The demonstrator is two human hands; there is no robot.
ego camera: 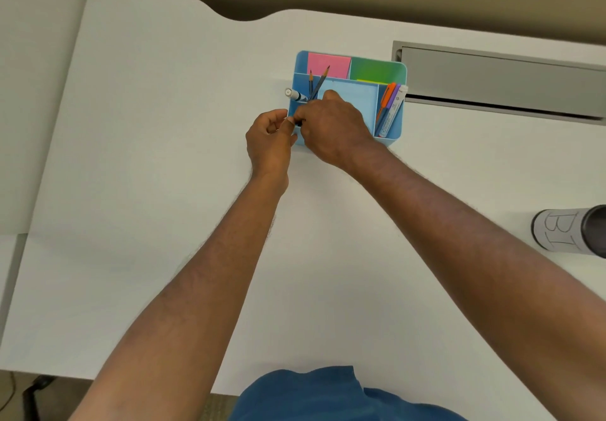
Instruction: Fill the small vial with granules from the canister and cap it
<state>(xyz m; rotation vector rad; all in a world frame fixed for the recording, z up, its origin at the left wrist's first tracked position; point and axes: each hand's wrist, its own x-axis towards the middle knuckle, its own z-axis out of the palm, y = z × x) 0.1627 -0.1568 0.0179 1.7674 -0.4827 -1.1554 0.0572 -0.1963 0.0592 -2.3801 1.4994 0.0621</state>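
My left hand [269, 140] and my right hand [331, 128] meet fingertip to fingertip over the front left corner of a blue desk organizer [392, 140]. Between the fingertips a small pale piece and a small black piece [298, 122] show; they look like the small vial and its cap, mostly hidden by the fingers. The left hand pinches the pale part and the right hand pinches the black part. The grey canister [564, 231], marked "B1", lies on its side at the table's right edge, far from both hands. No granules are visible.
The organizer holds pencils [318, 84], a white marker [293, 94], orange and purple pens [390, 102] and pink and green sticky notes [329, 64]. A grey cable tray [498, 76] runs along the back right. The white table [147, 158] ends near my body.
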